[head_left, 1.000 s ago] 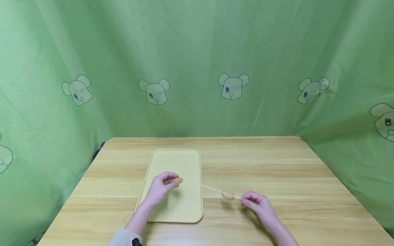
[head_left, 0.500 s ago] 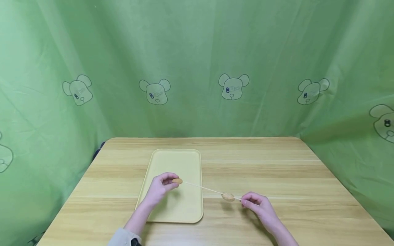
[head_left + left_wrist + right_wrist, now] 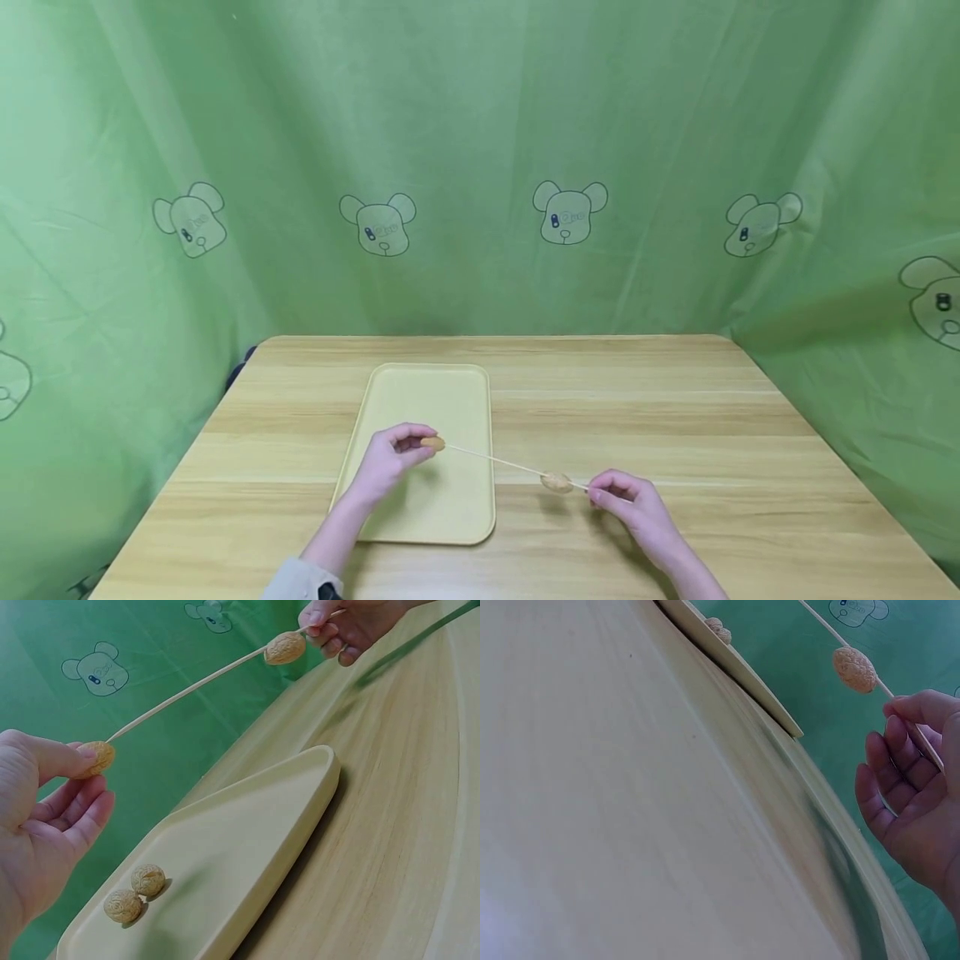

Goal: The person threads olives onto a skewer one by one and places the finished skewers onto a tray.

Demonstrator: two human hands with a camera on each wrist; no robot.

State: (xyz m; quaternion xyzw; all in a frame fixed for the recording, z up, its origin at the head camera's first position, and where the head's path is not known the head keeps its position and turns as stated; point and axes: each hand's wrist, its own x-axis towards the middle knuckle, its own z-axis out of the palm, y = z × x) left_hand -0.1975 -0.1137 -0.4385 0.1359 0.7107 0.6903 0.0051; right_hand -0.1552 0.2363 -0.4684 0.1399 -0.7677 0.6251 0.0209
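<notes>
My left hand (image 3: 388,458) pinches a wrinkled tan ball (image 3: 101,757) between thumb and fingers, raised over the tray. The pointed end of a thin wooden skewer (image 3: 187,691) meets that ball's side. Near the skewer's other end, my right hand (image 3: 626,504) grips the stick between thumb and forefinger, its other fingers loosely bent. One wrinkled oval ball (image 3: 854,670) is threaded on the skewer just ahead of the right fingertips. Two more wrinkled balls (image 3: 135,892) lie close together on the tray in the left wrist view; the left hand and forearm hide them in the head view.
A pale yellow rectangular tray (image 3: 427,392) with a low raised rim lies left of centre on the wood-grain table (image 3: 637,400). Green curtains (image 3: 472,100) printed with bear heads stand behind the table and along both sides.
Both hands stay almost in place. The skewer's pointed end has shifted slightly lower and nearer the left hand's ball, and the left hand has dipped a touch.
</notes>
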